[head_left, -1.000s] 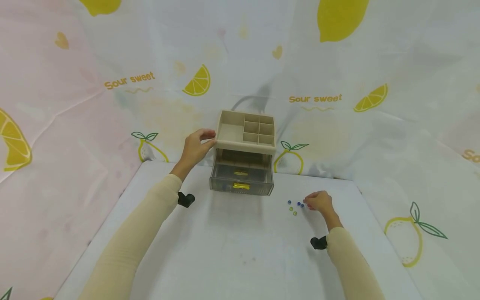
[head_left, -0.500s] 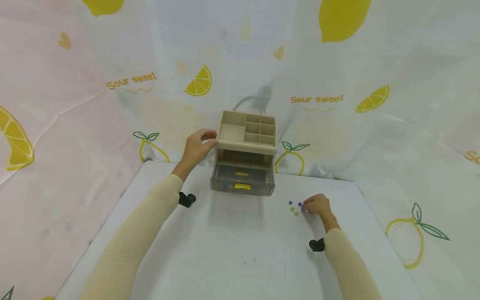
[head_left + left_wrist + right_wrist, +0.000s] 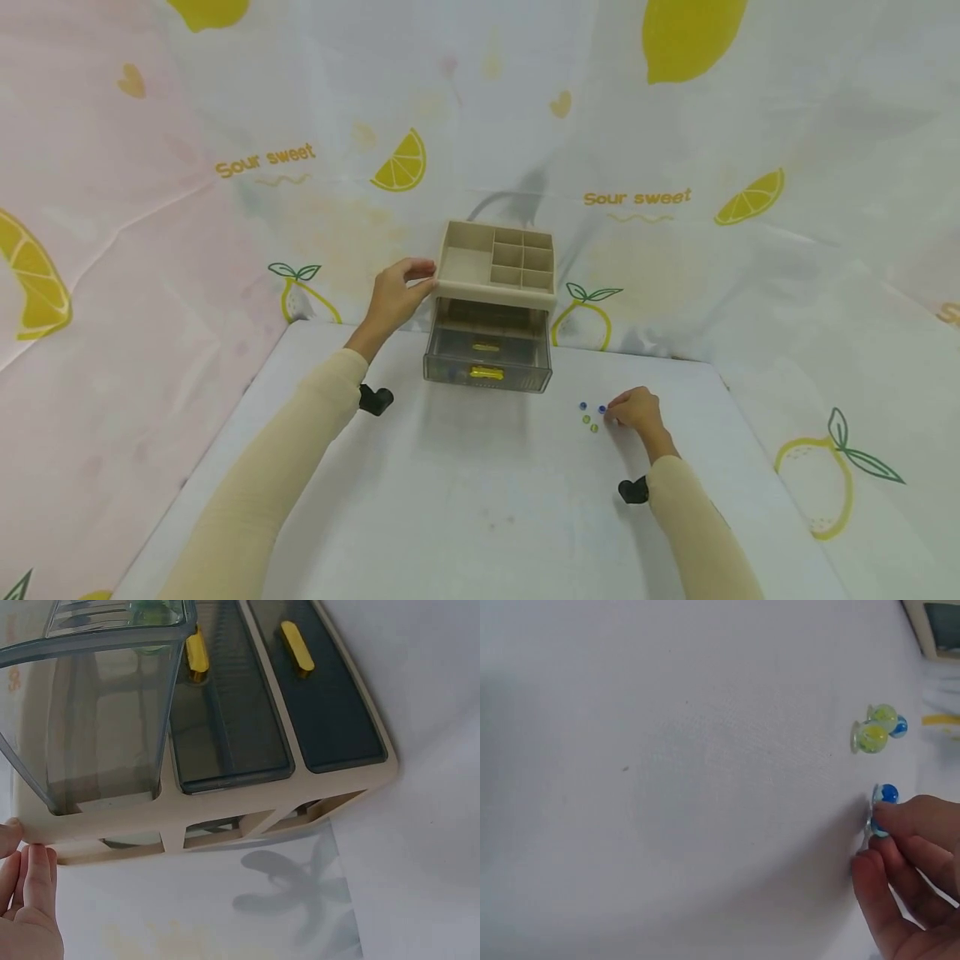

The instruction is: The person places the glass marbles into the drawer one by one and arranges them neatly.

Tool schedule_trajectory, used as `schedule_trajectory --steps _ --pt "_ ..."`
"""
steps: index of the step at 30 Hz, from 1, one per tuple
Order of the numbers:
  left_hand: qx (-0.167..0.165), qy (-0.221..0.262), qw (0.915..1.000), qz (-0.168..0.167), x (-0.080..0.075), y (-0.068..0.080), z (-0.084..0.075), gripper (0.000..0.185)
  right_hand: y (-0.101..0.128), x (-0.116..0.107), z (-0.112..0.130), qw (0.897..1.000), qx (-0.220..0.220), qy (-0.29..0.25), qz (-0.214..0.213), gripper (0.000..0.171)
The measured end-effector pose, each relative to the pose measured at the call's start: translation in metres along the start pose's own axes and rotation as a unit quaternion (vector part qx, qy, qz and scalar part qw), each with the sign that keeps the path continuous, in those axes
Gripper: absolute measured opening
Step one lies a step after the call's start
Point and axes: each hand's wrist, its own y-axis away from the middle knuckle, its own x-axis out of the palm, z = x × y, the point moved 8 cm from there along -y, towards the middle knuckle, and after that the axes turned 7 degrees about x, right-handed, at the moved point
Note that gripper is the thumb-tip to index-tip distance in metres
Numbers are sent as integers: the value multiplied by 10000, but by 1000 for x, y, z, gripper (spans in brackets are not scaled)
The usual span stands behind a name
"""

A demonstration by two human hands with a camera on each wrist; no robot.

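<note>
A beige drawer organizer [image 3: 496, 293] stands against the back wall, its clear grey top drawer [image 3: 450, 371] pulled out. My left hand [image 3: 397, 296] holds the organizer's upper left edge, thumb and fingers at the rim [image 3: 37, 853]. Something greenish [image 3: 154, 613] shows inside the drawer in the left wrist view. On the white table, my right hand [image 3: 636, 410] pinches a blue glass marble [image 3: 881, 829], mostly covered by the thumb. Another blue marble [image 3: 889, 793] sits right beside the fingertips. Farther off lie two yellow-green marbles [image 3: 872, 738] and a blue one [image 3: 900, 726].
The organizer's top has a large compartment [image 3: 465, 265] and several small ones [image 3: 507, 255]. Two lower drawers [image 3: 334, 697] with yellow handles are closed. A lemon-printed cloth [image 3: 487, 108] hangs behind the white table [image 3: 480, 483].
My right hand has shifted slightly down and left, its fingers now covering one blue marble that showed beside them before. The left hand stays at the organizer's edge.
</note>
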Motion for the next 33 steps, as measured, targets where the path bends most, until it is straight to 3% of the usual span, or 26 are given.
schedule_trajectory --steps 7,14,21,28,33 --pt "-8 75 10000 -14 0 1 -2 31 6 -19 18 9978 -546 65 -359 16" --pt "30 14 10000 -53 -2 0 -5 30 23 -55 68 9832 -1513 -184 -1009 21" --pt "88 17 9999 -85 -3 1 -6 29 46 -74 115 9705 -2004 -676 -1156 20" --pt "24 2 10000 -73 -2 0 -5 30 68 -84 158 9490 -2501 -1332 -1379 19" --pt "-15 -9 10000 -33 -2 1 -5 31 82 -83 183 9272 -2845 -2265 -900 22"
